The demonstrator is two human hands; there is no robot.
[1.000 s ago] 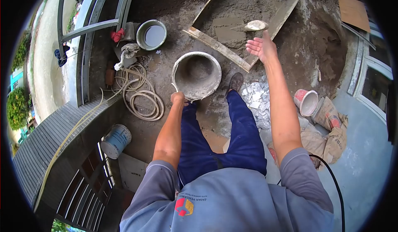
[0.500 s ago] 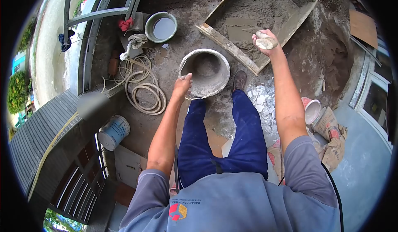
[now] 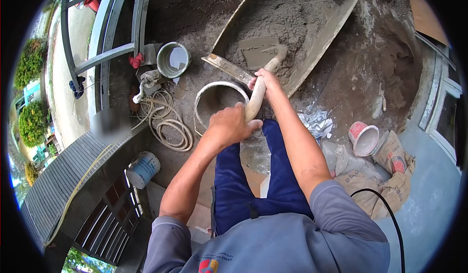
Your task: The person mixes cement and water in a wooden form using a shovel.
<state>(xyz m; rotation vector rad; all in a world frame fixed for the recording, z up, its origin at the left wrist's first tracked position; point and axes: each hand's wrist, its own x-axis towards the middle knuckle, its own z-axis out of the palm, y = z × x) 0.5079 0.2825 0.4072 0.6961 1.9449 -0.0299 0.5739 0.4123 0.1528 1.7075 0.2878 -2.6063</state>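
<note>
A hoe with a thick pale wooden handle (image 3: 254,101) has its flat blade (image 3: 258,51) lying in the wet grey mortar (image 3: 302,24) inside a wooden-sided trough (image 3: 226,69). Midway along the handle, my right hand (image 3: 268,84) is wrapped round it. My left hand (image 3: 230,125) is closed at the handle's near end, with its thumb showing and its fingertips partly hidden. Just beyond my left hand stands a mortar-stained bucket (image 3: 199,104), partly covered by it.
A basin of water (image 3: 174,60) stands beyond a coiled hose (image 3: 170,126) at the left. A blue-and-white pail (image 3: 143,169) lies lower left. On the right are a pink-and-white bucket (image 3: 364,139), paper sacks (image 3: 390,175) and white scraps (image 3: 317,121). A metal frame (image 3: 105,58) rises upper left.
My left hand has left the bucket's rim and moved right onto the handle. My right hand has moved left and down with the handle. The view has shifted.
</note>
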